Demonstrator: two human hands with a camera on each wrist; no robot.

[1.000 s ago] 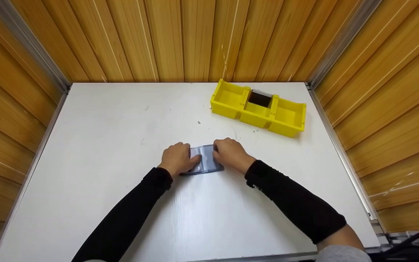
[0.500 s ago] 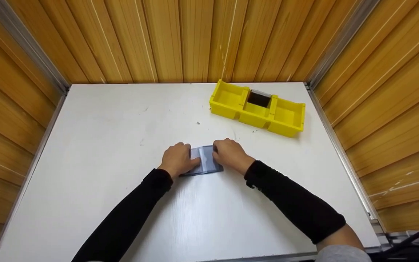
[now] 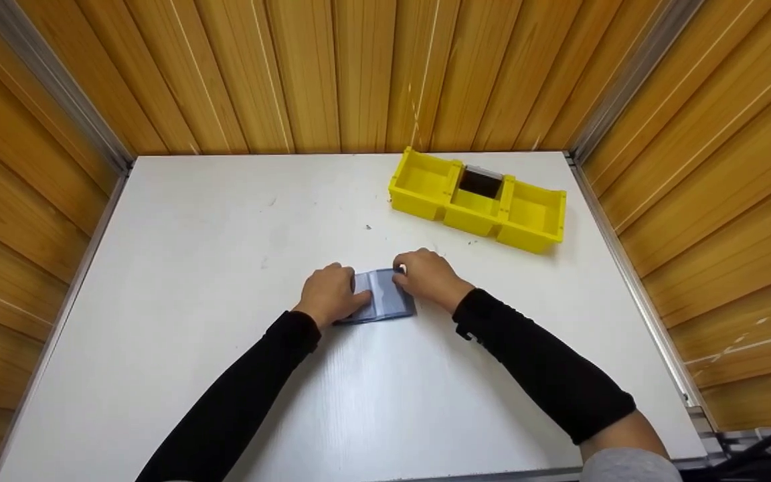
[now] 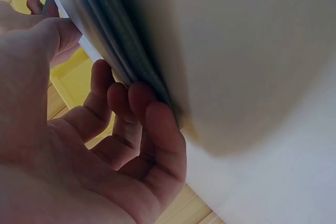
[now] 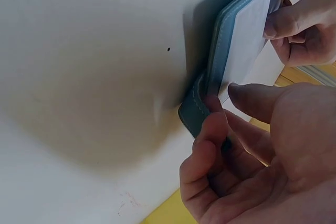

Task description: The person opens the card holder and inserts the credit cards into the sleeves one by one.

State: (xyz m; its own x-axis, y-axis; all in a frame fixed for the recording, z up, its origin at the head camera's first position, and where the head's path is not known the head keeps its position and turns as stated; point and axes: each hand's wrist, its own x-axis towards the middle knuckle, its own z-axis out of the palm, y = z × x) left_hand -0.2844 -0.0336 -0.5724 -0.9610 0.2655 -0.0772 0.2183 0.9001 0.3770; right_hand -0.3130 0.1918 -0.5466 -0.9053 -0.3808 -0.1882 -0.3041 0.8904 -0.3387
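Starting at the left of the head view, we see orange-brown wood-grain panels [image 3: 17,221] beside a flat white table [image 3: 158,268]. Next we follow a long black sleeve [image 3: 238,391] to the left hand [image 3: 326,293], which holds the left part of a teal-blue, stitched folding holder [image 3: 393,301] in a narrow grip, thumb on its upper face, fingertips at its edge. That holder is between the two hands at the table top, a glossy pale band down its middle; we cannot tell whether all of it rests there. At its right side, the right hand [image 3: 430,274] curls its fingers round a small teal stitched flap [image 5: 193,109]; whether the thumb presses it too, we cannot tell. Beyond, well apart from the holder, we find a yellow plastic three-compartment bin [image 3: 472,217] standing at a slant, with a dark rectangular piece [image 3: 480,182] at the back of the middle compartment. Further right we see a second black sleeve [image 3: 546,365], grey cloth [image 3: 630,465] near its end, and a dark cable [image 3: 770,437] in the corner.
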